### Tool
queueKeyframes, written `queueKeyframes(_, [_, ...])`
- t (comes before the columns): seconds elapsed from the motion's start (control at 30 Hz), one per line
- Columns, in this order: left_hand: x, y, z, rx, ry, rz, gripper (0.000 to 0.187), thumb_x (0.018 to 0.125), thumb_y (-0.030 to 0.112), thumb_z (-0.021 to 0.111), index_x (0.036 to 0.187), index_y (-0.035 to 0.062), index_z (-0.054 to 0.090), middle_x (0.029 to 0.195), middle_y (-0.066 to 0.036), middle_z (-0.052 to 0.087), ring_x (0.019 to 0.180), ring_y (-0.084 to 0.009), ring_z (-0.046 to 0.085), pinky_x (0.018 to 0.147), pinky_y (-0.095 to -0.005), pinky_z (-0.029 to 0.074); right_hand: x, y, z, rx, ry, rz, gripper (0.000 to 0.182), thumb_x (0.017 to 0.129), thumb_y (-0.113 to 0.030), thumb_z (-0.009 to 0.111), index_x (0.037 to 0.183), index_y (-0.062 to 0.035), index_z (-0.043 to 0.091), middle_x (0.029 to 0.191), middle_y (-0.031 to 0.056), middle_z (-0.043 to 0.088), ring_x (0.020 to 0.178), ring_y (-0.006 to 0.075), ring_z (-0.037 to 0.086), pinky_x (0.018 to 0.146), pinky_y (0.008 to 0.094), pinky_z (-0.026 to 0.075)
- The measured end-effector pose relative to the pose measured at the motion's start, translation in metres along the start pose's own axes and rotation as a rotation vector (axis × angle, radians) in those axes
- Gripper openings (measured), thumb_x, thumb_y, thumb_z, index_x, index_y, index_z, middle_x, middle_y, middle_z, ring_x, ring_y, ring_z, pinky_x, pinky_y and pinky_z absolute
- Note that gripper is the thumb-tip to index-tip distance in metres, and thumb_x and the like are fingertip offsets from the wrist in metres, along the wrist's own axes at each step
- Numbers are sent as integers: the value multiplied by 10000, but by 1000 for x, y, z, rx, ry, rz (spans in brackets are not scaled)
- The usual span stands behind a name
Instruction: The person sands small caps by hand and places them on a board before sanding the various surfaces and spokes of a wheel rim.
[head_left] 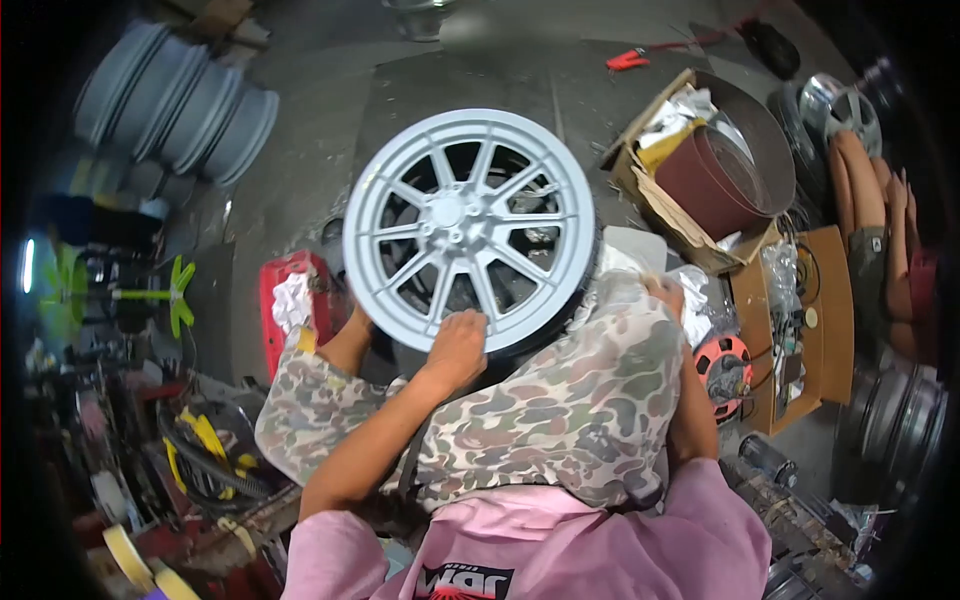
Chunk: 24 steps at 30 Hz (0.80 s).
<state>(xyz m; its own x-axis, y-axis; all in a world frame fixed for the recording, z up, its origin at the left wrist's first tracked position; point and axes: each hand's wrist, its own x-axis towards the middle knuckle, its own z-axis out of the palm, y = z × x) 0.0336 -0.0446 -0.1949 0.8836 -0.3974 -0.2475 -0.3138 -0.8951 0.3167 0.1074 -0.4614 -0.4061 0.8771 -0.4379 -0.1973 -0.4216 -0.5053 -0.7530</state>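
A grey multi-spoke wheel rim (365,240) faces up in front of my knees, with a dark, round edge showing beneath its lower right side. My left hand (460,342) is closed at the rim's near edge, fingers bent over the lip; whatever may lie under them is hidden. My right hand (668,296) is beside my right knee, near crumpled white plastic (695,290). Its fingers are mostly hidden by the camouflage cloth (560,390) over my lap.
Several grey rims (165,100) stand at upper left. A red case (300,335) sits left of the wheel. On the right are a cardboard box (660,205) with brown abrasive rolls, an open carton (825,330) and an orange reel (722,370). Another person's arm (860,180) reaches a wheel.
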Motion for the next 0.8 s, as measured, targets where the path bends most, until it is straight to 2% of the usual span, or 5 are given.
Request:
queueKeyframes(0.1, [-4, 12, -5, 121, 168, -18, 348, 702, 51, 704, 1009, 6, 547, 1040, -165, 513, 1013, -348, 532, 843, -443, 464, 29, 109, -15, 31, -51, -204, 351, 841, -295, 724, 936, 40, 676, 887, 181, 710, 869, 261, 681, 786, 410, 520])
queueKeyframes(0.3, [-25, 12, -21, 40, 175, 91, 269, 781, 143, 744, 958, -12, 613, 1000, -150, 540, 946, -336, 606, 783, -445, 541, 28, -18, -90, 21, -13, -267, 322, 847, -258, 721, 928, 42, 635, 849, 162, 693, 835, 246, 678, 753, 411, 522])
queueKeyframes(0.57, [-13, -46, -101, 278, -461, -115, 298, 804, 250, 654, 965, 25, 764, 1005, -195, 738, 958, -340, 718, 825, -443, 571, 9, -240, -190, 277, -215, -466, 178, 878, -78, 681, 996, 36, 614, 908, 62, 691, 798, 121, 649, 682, 276, 530])
queueKeyframes(0.63, [-15, -58, -137, 276, -390, -318, 330, 814, 248, 669, 1039, 20, 747, 1099, -196, 720, 1017, -337, 703, 871, -434, 563, -19, -299, -210, 70, -298, -639, 236, 866, -71, 687, 1068, 45, 643, 922, 58, 701, 831, 118, 663, 717, 277, 541])
queueKeyframes(0.8, [-25, -92, -221, 123, 3, -157, 458, 930, 366, 638, 1215, 10, 671, 1118, -233, 701, 1052, -374, 678, 925, -404, 533, -125, -389, -156, -244, -670, -928, 223, 824, -114, 705, 1017, -9, 744, 947, 136, 747, 840, 197, 713, 792, 346, 546])
